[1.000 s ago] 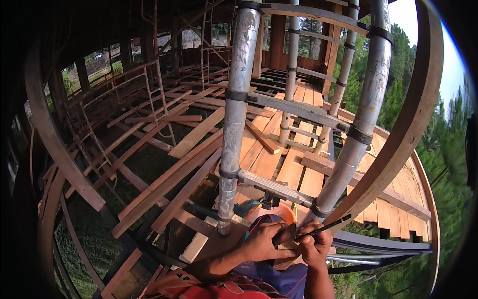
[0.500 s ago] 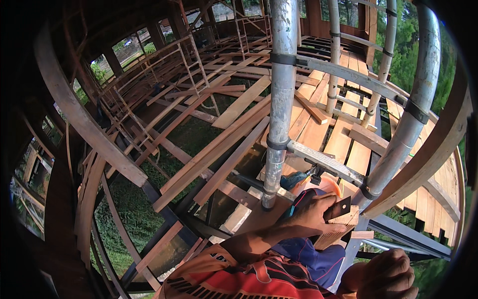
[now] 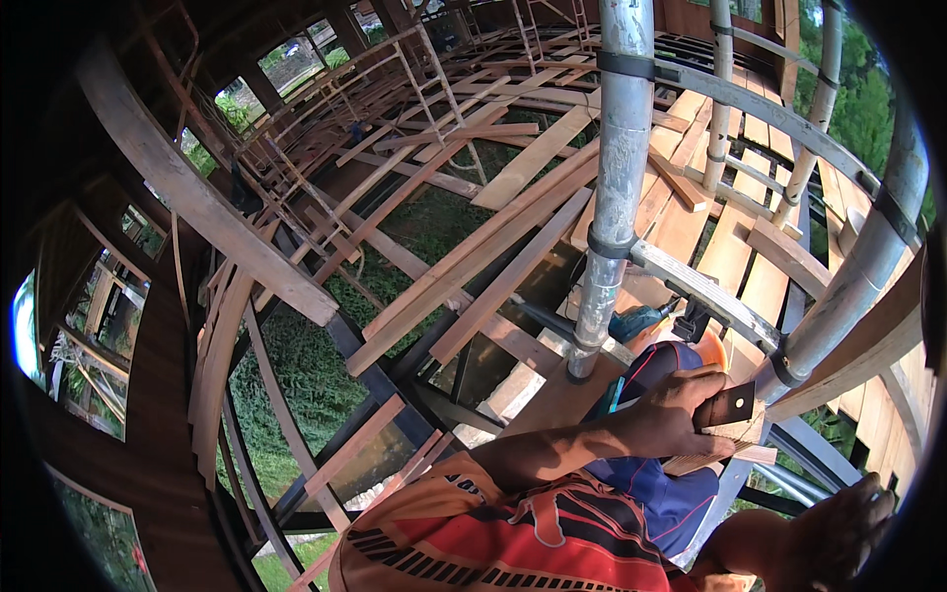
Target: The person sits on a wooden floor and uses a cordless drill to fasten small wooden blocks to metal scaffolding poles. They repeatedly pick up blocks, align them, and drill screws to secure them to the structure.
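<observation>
My left hand (image 3: 676, 419) grips a small wooden block (image 3: 735, 434) with a dark plate, beside the scaffold pole (image 3: 617, 197). My right hand (image 3: 838, 528) hangs below, its fingers loosely curled and empty. The block isn't fixed anywhere yet.

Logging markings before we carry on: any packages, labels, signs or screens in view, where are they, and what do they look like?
No package, sign or screen shows.
Printed band: across the orange shirt at the bottom edge, a curved strip of black and white marks.
Black square patch: on the wooden block gripped by the left hand, lower right; whether it is a label cannot be told.
</observation>
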Demonstrator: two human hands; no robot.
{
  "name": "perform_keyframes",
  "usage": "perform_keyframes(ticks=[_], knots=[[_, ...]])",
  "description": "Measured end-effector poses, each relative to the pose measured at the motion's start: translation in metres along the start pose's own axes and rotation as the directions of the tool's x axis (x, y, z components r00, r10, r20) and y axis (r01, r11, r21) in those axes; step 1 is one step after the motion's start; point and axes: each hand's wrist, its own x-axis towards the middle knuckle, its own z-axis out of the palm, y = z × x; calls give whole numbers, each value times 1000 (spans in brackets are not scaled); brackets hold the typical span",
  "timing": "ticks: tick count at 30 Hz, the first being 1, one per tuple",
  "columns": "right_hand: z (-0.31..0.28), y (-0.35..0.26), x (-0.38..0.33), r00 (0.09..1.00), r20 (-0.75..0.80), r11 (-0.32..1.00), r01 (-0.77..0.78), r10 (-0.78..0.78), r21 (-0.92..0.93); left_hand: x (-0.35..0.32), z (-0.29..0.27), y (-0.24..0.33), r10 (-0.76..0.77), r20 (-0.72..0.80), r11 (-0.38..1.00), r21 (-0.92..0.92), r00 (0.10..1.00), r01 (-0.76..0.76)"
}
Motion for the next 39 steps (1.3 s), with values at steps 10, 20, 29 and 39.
perform_keyframes(ticks=[10,20,29,39], knots=[[-78,60,-226,737,-339,431,-636,584,-640,-7,-14,-5,-32,-72,997,66,997,37],[-71,81,-370,700,-422,189,-617,576,-764,-6,3,-10,-16,-13,999,30,1000,17],[-76,74,-361,680,-406,183,-621,610,-762,-20,-20,-8,94,-60,994,-48,994,-96],[-107,51,-248,768,-322,481,-611,554,-629,-54,-61,-35,-246,123,966,107,961,234]])
